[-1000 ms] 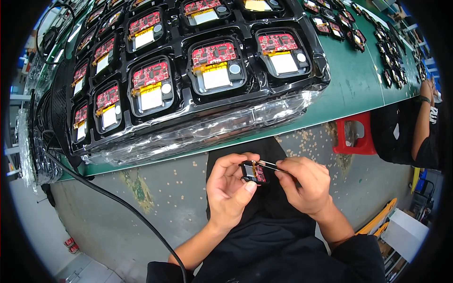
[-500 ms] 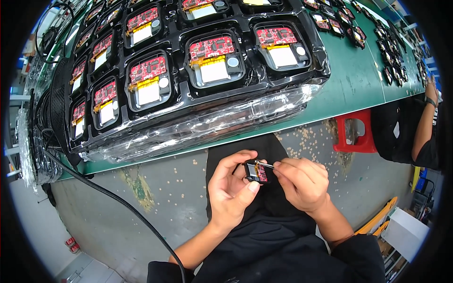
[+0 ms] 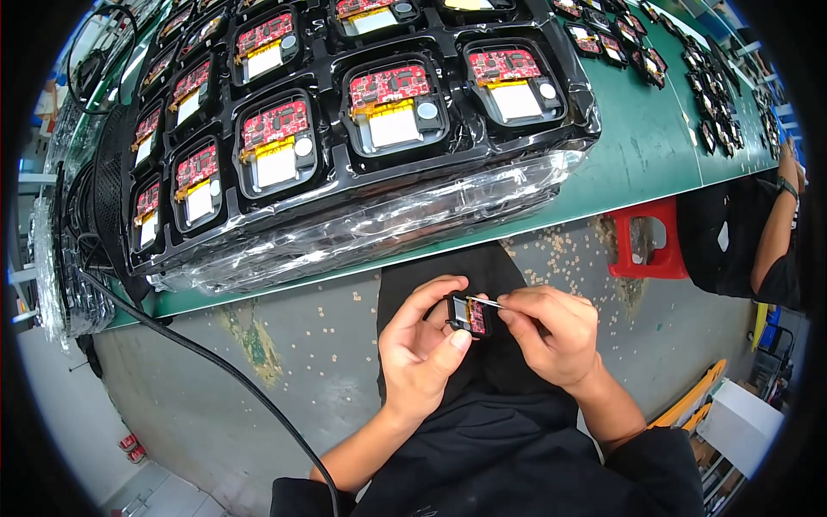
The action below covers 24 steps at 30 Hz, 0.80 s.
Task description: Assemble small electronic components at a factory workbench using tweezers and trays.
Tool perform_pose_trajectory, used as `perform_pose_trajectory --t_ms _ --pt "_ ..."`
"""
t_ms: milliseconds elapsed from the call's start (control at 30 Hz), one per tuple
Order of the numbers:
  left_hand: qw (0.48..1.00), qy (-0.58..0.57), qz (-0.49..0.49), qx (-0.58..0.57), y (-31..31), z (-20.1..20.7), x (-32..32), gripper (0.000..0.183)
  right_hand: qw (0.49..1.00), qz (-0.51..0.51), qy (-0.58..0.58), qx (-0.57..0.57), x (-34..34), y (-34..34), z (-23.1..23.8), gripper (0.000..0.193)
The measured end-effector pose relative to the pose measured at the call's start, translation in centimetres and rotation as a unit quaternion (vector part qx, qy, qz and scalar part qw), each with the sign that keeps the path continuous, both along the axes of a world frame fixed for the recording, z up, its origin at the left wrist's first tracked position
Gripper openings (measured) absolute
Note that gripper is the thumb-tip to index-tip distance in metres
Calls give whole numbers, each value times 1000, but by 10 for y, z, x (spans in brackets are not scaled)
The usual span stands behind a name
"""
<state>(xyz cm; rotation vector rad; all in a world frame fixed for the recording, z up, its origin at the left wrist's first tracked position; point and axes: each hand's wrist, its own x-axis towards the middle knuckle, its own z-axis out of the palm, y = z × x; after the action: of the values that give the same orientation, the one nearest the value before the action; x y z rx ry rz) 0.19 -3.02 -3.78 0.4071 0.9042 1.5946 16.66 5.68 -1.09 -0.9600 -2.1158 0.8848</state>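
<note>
My left hand point(image 3: 422, 349) pinches a small black housing with a red circuit board point(image 3: 470, 314) between thumb and fingers, held over my lap below the table edge. My right hand point(image 3: 551, 332) grips thin metal tweezers point(image 3: 484, 302) whose tips touch the top of that housing. Both hands are close together, almost touching. On the green table point(image 3: 642, 151) above them lies a stack of black plastic trays point(image 3: 345, 129) wrapped in clear film, each pocket holding a similar unit with a red board and a white battery.
More small black units point(image 3: 655, 52) lie in rows at the table's far right. A black cable point(image 3: 215, 362) runs down across the grey floor. A red stool point(image 3: 646, 250) stands under the table. Another person's arm point(image 3: 775, 233) rests at the right edge.
The view has shifted slightly, so the trays sit lower in the picture. My hands keep the same hold on the small unit and tweezers.
</note>
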Motion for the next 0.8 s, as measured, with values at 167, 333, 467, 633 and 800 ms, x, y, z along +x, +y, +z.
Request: perform_pose_trajectory --t_ms 167,333,467,633,800 --pt "1000 -17 -16 -7 1 4 0 52 994 5 -43 100 -1 0 -5 19" --pt "999 23 41 -14 8 10 11 56 985 4 -58 163 5 6 -2 25" --pt "997 62 32 27 2 19 2 60 980 -11 -25 196 18 31 16 22" --pt "983 41 -20 177 2 36 -9 54 937 -248 -67 239 47 88 27 19" --pt "961 85 -25 260 15 60 -15 50 894 -333 -175 241 63 157 32 31"
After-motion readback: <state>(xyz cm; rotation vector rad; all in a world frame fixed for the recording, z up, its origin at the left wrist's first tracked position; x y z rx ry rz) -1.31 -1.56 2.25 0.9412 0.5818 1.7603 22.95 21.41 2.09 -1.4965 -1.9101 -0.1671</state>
